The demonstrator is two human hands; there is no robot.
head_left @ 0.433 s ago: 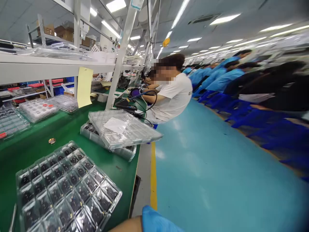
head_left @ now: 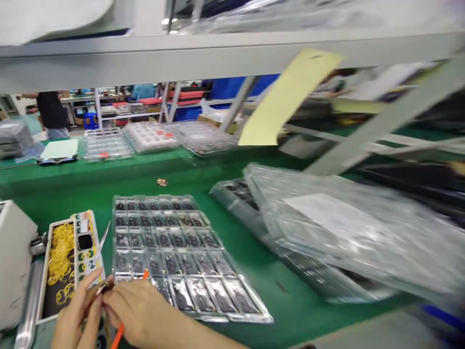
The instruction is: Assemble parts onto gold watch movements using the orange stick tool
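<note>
Both hands pinch a small coppery part at the near edge of the green bench.

The left hand (head_left: 78,315) and right hand (head_left: 136,312) close fingertips on the shiny part (head_left: 105,286); the right also grips an orange stick (head_left: 119,332). Touching them lies a clear blister tray (head_left: 174,252) of dark square pieces; at its left, a narrow box (head_left: 63,261) of yellow rubber bands.

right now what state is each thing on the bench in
left hand: closed on a small copper-coloured part
right hand: gripping an orange tool, fingertips at the part
clear tray: flat on the green bench, pockets filled with dark parts
stacked trays: piled, top one askew, blurred
box of yellow rings: open
yellow tag: hanging from the shelf
</note>
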